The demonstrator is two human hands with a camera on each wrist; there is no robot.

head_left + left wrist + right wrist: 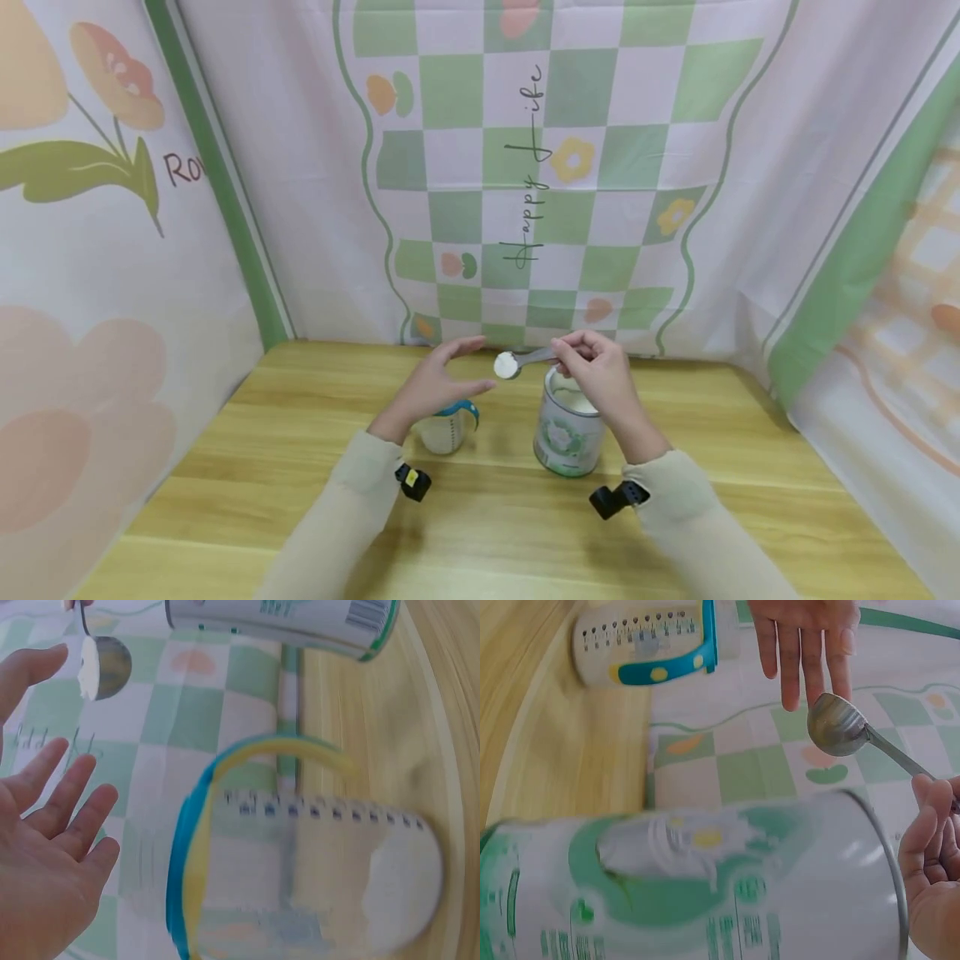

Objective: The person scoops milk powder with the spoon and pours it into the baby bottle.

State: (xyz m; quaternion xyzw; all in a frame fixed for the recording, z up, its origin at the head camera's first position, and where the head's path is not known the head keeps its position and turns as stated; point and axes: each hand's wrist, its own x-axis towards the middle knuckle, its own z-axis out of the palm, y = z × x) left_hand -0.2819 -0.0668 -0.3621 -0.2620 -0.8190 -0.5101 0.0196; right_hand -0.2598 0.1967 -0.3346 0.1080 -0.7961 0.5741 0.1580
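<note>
My right hand (600,371) pinches the handle of a metal measuring scoop (838,727), holding it level in the air between the bottle and the can. White powder (506,365) is heaped in its bowl. Below that hand stands an open milk powder can (567,442), white and green, with pale powder visible inside. My left hand (438,382) is held up over the baby bottle (300,877), thumb and fingers spread, nothing in them. The bottle is clear, with a blue and yellow handled collar, printed measuring marks and white powder at the bottom.
Everything stands on a wooden table (487,533). A checkered green and white cloth (585,217) hangs behind it, with printed curtains at both sides. A black wrist camera (414,482) is strapped to the left wrist and another (617,500) to the right.
</note>
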